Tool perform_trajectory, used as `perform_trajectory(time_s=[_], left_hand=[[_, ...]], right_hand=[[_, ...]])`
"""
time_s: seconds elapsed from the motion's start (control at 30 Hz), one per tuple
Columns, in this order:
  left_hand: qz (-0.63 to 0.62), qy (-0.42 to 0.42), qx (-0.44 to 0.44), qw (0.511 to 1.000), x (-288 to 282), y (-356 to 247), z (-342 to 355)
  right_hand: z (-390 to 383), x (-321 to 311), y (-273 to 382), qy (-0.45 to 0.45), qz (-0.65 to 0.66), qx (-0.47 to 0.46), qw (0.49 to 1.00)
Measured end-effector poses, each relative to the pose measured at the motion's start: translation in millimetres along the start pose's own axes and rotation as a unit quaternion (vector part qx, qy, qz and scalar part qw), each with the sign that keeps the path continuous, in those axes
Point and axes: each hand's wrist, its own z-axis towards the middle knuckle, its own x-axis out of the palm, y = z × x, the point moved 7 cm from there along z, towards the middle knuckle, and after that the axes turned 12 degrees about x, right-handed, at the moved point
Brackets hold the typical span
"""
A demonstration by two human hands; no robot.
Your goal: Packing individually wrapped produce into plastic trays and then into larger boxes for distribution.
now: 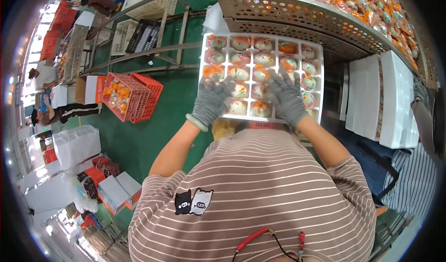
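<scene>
In front of me lies a white foam tray [203, 53] divided into compartments, with a film-wrapped egg in each one that shows. The eggs [239, 74] are pale with green and red print, and some wrappers show orange. My left hand [213, 98], in a grey glove with a pale bangle at the wrist, rests over the tray's left side with fingers spread. My right hand [289, 97], also grey-gloved, lies flat over eggs right of the middle, fingers apart. Both hands touch the tray's contents and grip nothing. The eggs beneath the palms are hidden.
Beyond the tray stands a perforated metal bin [297, 12] heaped with wrapped eggs [371, 6]. White foam trays [402, 104] stand at right, beside a co-worker's gloved hand [420, 92]. Red crates [134, 97] sit on the green floor at left, below metal rails [179, 44].
</scene>
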Motion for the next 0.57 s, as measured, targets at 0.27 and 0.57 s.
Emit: perform_trajectory(time_s=[0.27,0.57], left_hand=[[-0.070,0.045,0.084,0.993,36.4,-19.4,6.9],[-0.101,0.098,0.292,0.946,62.3,-73.9,66.0]], right_hand=[[-109.5,17.6,19.8,-0.103,0.075,0.207,0.970],[-241.8,42.3,168.1,0.044,0.281,0.513,0.810]])
